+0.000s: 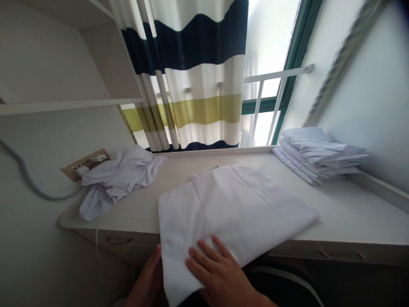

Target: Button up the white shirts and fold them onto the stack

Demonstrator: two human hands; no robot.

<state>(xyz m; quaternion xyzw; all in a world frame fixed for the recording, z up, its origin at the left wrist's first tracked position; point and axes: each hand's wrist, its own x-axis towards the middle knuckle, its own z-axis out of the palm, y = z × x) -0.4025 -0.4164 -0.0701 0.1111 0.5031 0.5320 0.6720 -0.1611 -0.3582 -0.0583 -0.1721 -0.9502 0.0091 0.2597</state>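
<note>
A folded white cloth (236, 200) lies on the desk, its near left part reaching past the front edge toward me. My right hand (220, 268) rests on top of that near part, fingers stretched out and spread; its thumb side is partly hidden at the cloth's lower edge. Along the cloth's left edge is my left hand (147, 277), seen from the side in shadow. One finger points up straight against the edge, and the other fingers are mostly hidden.
A crumpled white cloth (124, 170) sits at the desk's left, beside a socket panel (79, 167) with plugs. Folded white cloths (319, 153) are stacked at the back right. Behind the white desk (358, 217) hang striped curtains (204, 81). A shelf (70, 104) juts out upper left.
</note>
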